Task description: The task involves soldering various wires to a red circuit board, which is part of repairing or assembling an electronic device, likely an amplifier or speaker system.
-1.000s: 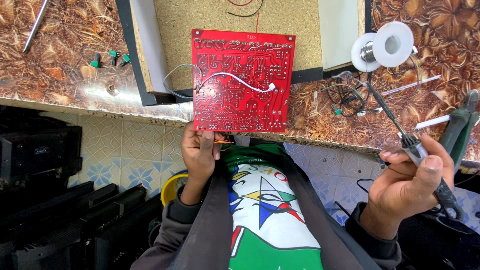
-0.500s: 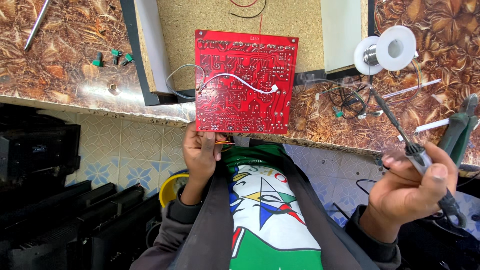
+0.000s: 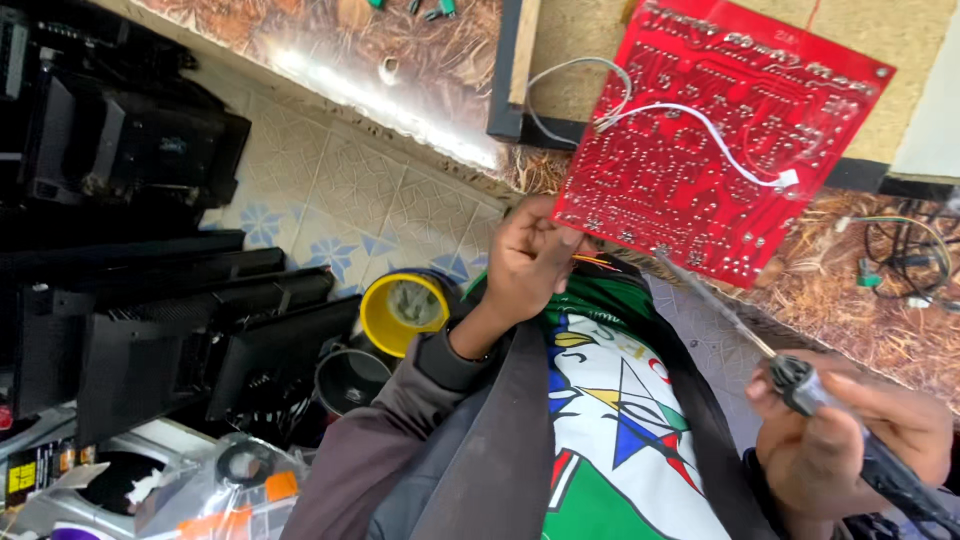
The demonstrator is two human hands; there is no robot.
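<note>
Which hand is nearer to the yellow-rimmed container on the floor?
Left. The left hand grips the red circuit board's lower edge, just up-right of the yellow-rimmed container. The right hand, holding a soldering iron, is far across.

A marbled brown bench [image 3: 400, 60] carries a framed board [image 3: 590, 70], small green parts [image 3: 440, 8] and tangled wires [image 3: 905, 255].

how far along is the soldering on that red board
Done: the red circuit board is already covered in solder joints, and a white wire is attached across it. In hand: the left hand holds the board's lower edge, the right hand grips a soldering iron with its tip at that edge. Left: the joint there looks unfinished; thin wires show by the left hand's fingers.
</note>
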